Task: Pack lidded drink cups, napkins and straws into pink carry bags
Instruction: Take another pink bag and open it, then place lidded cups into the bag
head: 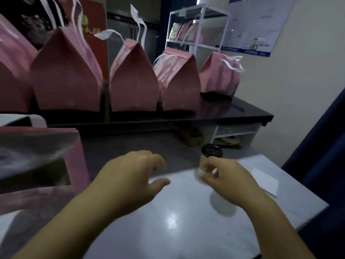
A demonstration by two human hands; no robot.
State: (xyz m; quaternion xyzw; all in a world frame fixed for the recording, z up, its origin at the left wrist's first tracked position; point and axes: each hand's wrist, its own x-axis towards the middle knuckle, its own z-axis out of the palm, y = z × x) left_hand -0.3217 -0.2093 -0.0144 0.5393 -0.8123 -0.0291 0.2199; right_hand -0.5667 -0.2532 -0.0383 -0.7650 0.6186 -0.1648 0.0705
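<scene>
Your left hand hovers over the white table, fingers loosely curled, thumb apart from them, holding nothing. Your right hand is just to its right, fingertips curled in at the foot of the cup. It's blurred there, so I cannot tell whether you grip it or only touch it. The cup stands upright at the table's far edge with its black lid on. A napkin lies flat on the table, right of that hand and apart from it. On your left, an open bag gapes, mouth dark. Beyond, closed bags stand in a row on the black counter, white handles loose. Farther back, a shelf holds more.
</scene>
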